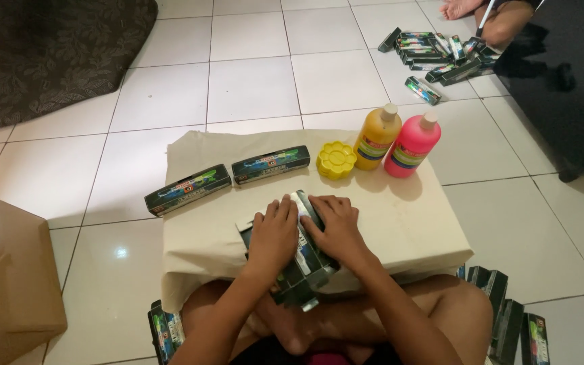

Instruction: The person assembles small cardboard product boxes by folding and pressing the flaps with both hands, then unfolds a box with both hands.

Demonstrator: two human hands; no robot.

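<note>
Both hands, left hand [273,233], right hand [336,226], gripping dark boxes [305,260] on cloth-covered table [407,223]; paint bottles [400,142] beyond

Bare forearms, bare knees, no sleeves showing.
</note>
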